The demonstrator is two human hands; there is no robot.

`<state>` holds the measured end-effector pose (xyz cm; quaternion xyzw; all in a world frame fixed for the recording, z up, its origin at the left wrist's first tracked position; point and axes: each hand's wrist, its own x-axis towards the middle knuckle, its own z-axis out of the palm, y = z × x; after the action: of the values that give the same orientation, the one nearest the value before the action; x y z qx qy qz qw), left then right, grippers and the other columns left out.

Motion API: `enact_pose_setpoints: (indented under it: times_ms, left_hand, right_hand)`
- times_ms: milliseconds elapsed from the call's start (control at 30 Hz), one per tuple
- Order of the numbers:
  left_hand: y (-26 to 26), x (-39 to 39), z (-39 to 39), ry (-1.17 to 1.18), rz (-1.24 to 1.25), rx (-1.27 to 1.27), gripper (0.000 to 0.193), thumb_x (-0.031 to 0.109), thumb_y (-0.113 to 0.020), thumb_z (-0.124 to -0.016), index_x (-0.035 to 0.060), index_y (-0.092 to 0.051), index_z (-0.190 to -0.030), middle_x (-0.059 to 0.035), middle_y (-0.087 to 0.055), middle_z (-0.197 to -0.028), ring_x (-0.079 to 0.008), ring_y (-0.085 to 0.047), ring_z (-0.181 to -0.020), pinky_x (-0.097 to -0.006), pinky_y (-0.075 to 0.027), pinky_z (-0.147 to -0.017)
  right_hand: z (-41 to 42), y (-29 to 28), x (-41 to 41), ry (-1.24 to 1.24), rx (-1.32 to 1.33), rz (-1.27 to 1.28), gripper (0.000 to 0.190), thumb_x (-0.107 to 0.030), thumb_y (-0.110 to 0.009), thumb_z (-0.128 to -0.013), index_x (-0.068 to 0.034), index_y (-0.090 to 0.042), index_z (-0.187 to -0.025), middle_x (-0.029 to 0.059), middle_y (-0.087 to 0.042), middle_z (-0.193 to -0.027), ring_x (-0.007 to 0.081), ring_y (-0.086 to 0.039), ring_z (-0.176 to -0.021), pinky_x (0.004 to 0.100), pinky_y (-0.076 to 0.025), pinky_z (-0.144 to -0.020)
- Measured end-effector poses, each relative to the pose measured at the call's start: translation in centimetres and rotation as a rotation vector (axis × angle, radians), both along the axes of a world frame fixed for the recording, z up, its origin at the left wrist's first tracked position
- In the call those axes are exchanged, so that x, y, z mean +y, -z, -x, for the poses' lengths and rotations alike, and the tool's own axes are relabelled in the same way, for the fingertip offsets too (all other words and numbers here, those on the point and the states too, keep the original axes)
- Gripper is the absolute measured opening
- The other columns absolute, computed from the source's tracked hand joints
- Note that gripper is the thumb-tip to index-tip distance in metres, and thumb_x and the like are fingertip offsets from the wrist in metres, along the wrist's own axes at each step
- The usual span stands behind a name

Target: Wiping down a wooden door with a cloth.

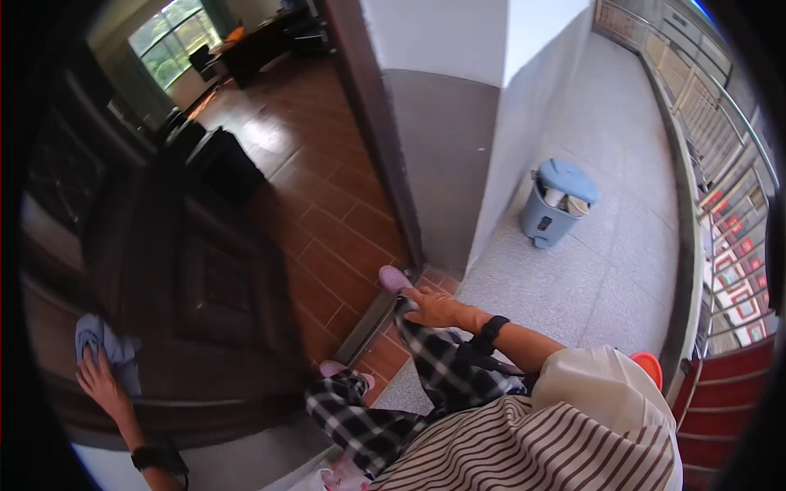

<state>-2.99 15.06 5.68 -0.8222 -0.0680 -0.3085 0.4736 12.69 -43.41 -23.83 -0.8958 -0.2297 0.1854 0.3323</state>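
At the lower left, my left hand (97, 380) presses a bunched grey-blue cloth (120, 356) against the dark wooden door (215, 294). The door has raised panels and stands open beside the doorway. My right hand (436, 308) rests at my raised knee, over the black-and-white checked trousers (430, 362), with its fingers somewhat spread and no object visible in it. Part of that palm is hidden from view. Pink slippers (395, 280) are on my feet, at the door sill.
A blue pedal bin (552, 212) with its lid raised by rubbish stands on the grey walkway. A metal railing (734, 245) runs along the right. Dark door frame (381, 141) and white wall corner flank the doorway. Inside, a black object (224, 162) stands on brown floor tiles.
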Motion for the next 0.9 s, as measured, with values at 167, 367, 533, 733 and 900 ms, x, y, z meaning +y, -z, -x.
enact_pose_setpoints:
  times_ms: [167, 367, 533, 733, 900]
  left_hand:
    - [-1.8, -6.5, -2.4, 0.019, 0.059, -0.223, 0.03, 0.007, -0.051, -0.077, 0.012, -0.06, -0.105, -0.0093, -0.047, -0.121, -0.0298, -0.042, -0.113, -0.0511, -0.028, -0.101]
    - [9.7, -7.4, 1.6, 0.055, 0.311, 0.192, 0.023, 0.012, -0.054, -0.076, 0.0087, -0.063, -0.097, -0.0107, -0.049, -0.117, -0.0297, -0.042, -0.114, -0.0562, -0.025, -0.101]
    - [13.5, -8.7, 3.0, -0.061, 0.41, 0.37, 0.022, 0.012, -0.057, -0.073, 0.0103, -0.064, -0.094, -0.0098, -0.049, -0.117, -0.0287, -0.042, -0.114, -0.0579, -0.025, -0.101]
    - [5.7, -7.7, 1.8, 0.078, 0.326, 0.01, 0.027, 0.009, -0.057, -0.073, 0.0119, -0.062, -0.099, -0.0091, -0.049, -0.117, -0.0301, -0.044, -0.109, -0.0454, -0.036, -0.089]
    - [3.3, -8.2, -0.4, -0.02, 0.223, -0.163, 0.03, 0.011, -0.054, -0.075, 0.0129, -0.061, -0.104, -0.009, -0.049, -0.115, -0.0289, -0.046, -0.104, -0.038, -0.039, -0.077]
  right_hand:
    - [0.8, 0.8, 0.8, -0.218, -0.03, 0.378, 0.061, -0.032, -0.06, -0.075, -0.01, -0.041, -0.129, 0.0281, -0.026, -0.137, 0.0464, -0.036, -0.119, 0.0472, -0.03, -0.101]
    - [1.2, 1.5, 1.4, -0.26, -0.083, 0.316, 0.06, -0.031, -0.061, -0.074, -0.011, -0.041, -0.127, 0.0279, -0.027, -0.136, 0.0473, -0.036, -0.12, 0.0485, -0.033, -0.1]
    - [0.1, 2.8, -0.4, -0.302, -0.071, 0.319, 0.064, -0.035, -0.062, -0.074, -0.011, -0.041, -0.129, 0.0273, -0.026, -0.137, 0.0446, -0.033, -0.123, 0.045, -0.03, -0.103]
    - [-0.7, 2.2, 0.0, -0.294, 0.017, 0.295, 0.063, -0.034, -0.062, -0.074, -0.012, -0.04, -0.129, 0.0274, -0.027, -0.137, 0.0441, -0.035, -0.123, 0.0444, -0.033, -0.101]
    - [-1.7, 3.5, 0.5, -0.367, -0.124, 0.378, 0.063, -0.035, -0.063, -0.07, -0.012, -0.045, -0.125, 0.0282, -0.028, -0.136, 0.0442, -0.043, -0.115, 0.0424, -0.037, -0.097]
